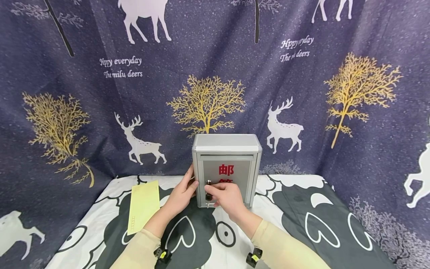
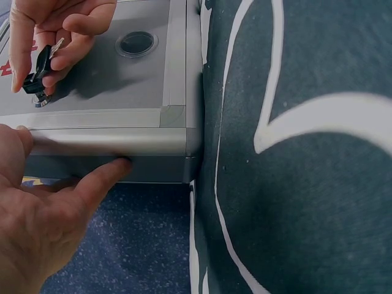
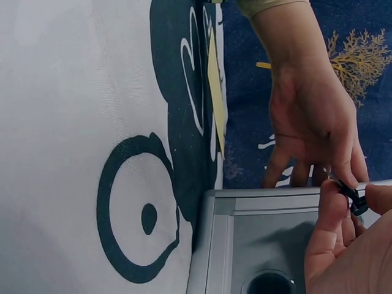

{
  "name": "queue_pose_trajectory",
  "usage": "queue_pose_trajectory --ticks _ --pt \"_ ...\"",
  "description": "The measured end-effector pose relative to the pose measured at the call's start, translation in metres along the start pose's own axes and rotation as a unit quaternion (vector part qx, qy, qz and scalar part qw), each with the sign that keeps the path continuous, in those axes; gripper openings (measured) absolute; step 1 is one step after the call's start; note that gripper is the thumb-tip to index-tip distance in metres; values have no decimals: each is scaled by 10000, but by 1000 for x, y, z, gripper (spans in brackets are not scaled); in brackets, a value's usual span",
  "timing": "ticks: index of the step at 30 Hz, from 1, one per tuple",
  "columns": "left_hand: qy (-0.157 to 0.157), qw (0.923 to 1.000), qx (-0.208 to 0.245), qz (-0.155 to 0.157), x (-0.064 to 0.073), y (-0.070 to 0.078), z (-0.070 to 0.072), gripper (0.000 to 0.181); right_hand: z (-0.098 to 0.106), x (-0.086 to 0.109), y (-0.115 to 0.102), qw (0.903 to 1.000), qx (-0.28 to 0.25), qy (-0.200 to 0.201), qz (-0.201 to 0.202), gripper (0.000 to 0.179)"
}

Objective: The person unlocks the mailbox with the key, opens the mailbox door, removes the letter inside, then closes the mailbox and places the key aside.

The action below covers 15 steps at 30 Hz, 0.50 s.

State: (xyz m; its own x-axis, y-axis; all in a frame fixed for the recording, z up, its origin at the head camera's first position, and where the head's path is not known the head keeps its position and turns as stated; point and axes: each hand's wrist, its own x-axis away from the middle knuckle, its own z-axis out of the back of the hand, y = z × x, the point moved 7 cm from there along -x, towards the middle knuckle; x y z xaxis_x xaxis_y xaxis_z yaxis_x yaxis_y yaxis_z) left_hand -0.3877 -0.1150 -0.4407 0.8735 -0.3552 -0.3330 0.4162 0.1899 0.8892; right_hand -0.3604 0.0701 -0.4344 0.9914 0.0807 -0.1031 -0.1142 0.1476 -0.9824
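Observation:
A grey metal mailbox [image 1: 226, 142] with red characters stands upright on the patterned cloth. My left hand [image 1: 181, 194] rests against its left side, the thumb at the front edge and fingers extended along the side panel. With thumb and fingers, my right hand [image 1: 230, 196] pinches a black-headed key [image 2: 43, 64] at the lock on the mailbox's front, near the left edge. A second key's metal blade [image 2: 58, 45] sticks out beside that grip in the left wrist view. Part of the red lettering is hidden behind the right hand.
A yellow envelope [image 1: 144, 205] lies flat on the cloth [image 1: 188, 252], left of the left hand. A dark blue curtain [image 1: 215, 52] with deer and trees hangs right behind the mailbox. The mailbox has a slot [image 1: 226, 157] near its top and a round dark window [image 2: 136, 43] low on its front.

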Motion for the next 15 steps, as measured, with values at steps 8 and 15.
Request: queue_pose_trajectory --ticks 8,15 --pt "3 10000 2 21 1 1 1 73 1 1 -3 9998 189 90 37 33" --pt "8 10000 -55 39 1 0 0 72 2 2 -8 9959 820 177 345 34"
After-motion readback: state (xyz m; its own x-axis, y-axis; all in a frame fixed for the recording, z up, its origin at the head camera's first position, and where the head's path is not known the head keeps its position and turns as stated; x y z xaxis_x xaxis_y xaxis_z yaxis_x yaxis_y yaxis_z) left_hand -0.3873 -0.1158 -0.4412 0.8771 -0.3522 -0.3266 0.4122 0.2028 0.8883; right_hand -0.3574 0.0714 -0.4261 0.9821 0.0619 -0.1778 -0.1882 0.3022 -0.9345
